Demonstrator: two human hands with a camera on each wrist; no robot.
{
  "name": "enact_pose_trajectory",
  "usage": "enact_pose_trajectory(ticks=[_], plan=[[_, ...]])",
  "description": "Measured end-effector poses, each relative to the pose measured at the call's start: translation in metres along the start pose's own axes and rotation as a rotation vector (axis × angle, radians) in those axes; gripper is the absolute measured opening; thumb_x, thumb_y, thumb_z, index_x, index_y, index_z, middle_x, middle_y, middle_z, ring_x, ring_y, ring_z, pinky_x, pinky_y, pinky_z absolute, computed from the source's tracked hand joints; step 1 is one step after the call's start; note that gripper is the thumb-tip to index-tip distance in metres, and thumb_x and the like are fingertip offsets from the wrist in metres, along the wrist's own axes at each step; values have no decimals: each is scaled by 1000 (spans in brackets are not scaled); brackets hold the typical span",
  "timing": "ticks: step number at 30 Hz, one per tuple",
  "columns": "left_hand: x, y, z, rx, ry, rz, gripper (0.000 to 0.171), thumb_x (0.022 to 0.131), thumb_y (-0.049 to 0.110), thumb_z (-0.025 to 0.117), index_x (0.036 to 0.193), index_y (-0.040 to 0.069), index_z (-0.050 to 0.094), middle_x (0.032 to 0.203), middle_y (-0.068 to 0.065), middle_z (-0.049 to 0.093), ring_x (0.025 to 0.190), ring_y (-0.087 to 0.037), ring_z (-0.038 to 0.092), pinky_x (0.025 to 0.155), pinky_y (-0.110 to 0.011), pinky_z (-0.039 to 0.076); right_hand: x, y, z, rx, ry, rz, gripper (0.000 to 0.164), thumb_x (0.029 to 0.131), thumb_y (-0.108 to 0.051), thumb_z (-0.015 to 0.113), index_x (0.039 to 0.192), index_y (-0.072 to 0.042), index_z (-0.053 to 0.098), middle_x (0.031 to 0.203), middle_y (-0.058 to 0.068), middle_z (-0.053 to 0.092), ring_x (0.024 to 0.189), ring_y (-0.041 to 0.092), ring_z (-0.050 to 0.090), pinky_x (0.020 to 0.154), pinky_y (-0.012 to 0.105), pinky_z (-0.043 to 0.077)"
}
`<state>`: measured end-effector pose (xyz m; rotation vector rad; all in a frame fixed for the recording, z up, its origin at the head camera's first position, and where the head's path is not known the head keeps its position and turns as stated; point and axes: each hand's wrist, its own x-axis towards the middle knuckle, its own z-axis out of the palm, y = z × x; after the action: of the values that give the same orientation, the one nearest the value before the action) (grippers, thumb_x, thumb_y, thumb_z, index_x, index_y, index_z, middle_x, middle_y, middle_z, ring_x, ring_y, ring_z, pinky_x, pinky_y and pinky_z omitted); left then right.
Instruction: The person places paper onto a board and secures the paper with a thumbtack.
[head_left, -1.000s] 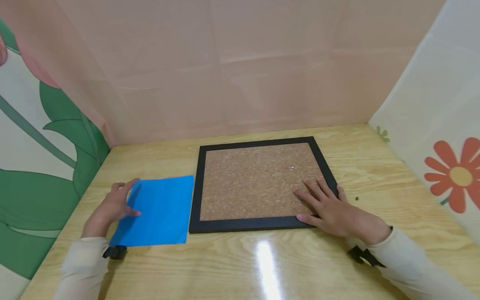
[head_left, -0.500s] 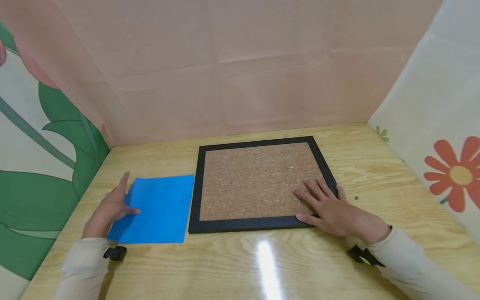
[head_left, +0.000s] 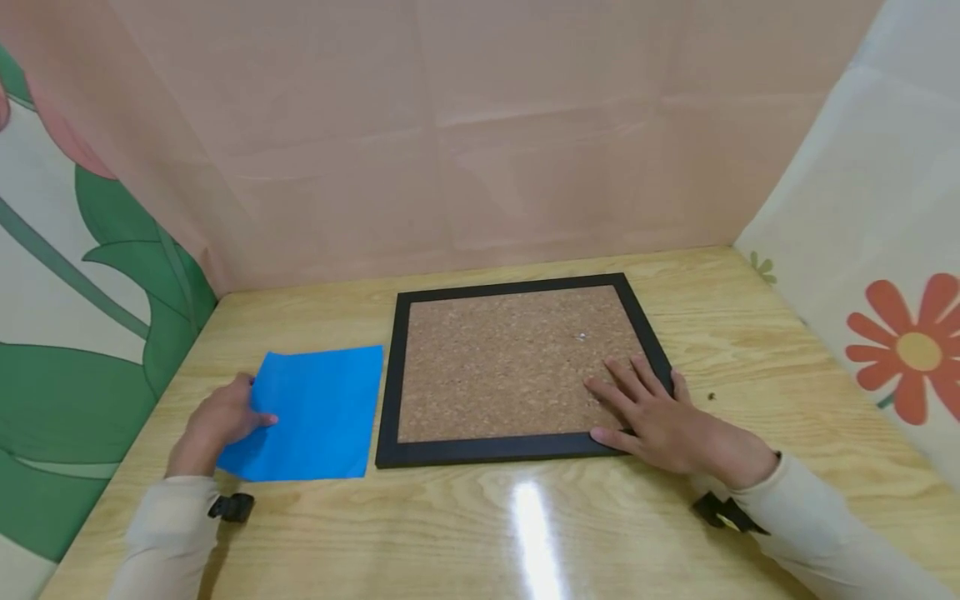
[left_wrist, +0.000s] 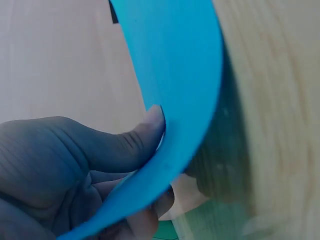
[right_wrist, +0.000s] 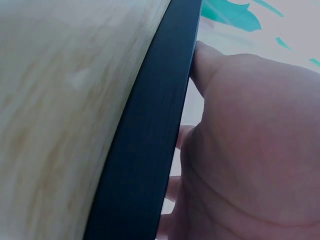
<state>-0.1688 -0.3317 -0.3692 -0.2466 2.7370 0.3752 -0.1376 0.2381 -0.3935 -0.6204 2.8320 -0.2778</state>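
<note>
My left hand pinches the left edge of a square blue sheet of paper, thumb on top and fingers curled beneath. In the left wrist view the paper bends upward in a curve between the thumb and the fingers. To the right lies a cork board with a black frame. My right hand rests spread over the board's lower right corner, fingers straight on the cork and frame. The right wrist view shows the frame's side with the palm beside it.
The wood-grain table carries everything. A small dark speck lies right of the board, and a small whitish mark shows on the cork. A pink backdrop closes off the back; printed sheets hang at both sides.
The left fingers have gone from stretched out over the paper's edge to curled under it, with the thumb on top. The paper has shifted slightly, its near edge farther up. The right hand stays put.
</note>
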Motion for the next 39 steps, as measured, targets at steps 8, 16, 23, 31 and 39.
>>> enact_pose_trajectory(ticks=[8,16,23,31,39], plan=[[-6,-3,-7,32,86,1,45,100,3,37,136,-23,31,113,-42,54,85,-43,59,70,-50,52,1,0,3,1,19,-8,72,98,-65,42,159,-30,26,167,18,12,151,52,4,102,84,5],[-11,-8,-18,28,186,-68,37,105,10,37,123,-22,44,112,-40,57,77,-36,56,56,-38,45,1,1,4,3,33,-7,71,98,-63,45,159,-29,26,167,17,12,151,52,3,102,84,5],[-13,-4,-19,18,226,-93,44,109,16,29,125,-21,46,101,-37,59,73,-36,55,53,-37,43,0,0,2,-9,15,1,73,98,-66,41,159,-29,25,167,18,11,151,52,4,103,84,5],[-19,-5,-25,-28,332,-42,45,108,17,26,128,-18,44,110,-44,55,85,-52,59,60,-51,47,0,2,3,-2,13,5,73,99,-66,39,159,-30,24,168,16,8,152,51,1,104,83,3],[-24,-5,-33,-165,374,29,50,109,21,19,119,-19,46,110,-44,50,89,-52,50,74,-59,42,0,1,2,7,19,-13,72,99,-64,42,160,-28,23,168,17,9,151,52,2,102,84,4]])
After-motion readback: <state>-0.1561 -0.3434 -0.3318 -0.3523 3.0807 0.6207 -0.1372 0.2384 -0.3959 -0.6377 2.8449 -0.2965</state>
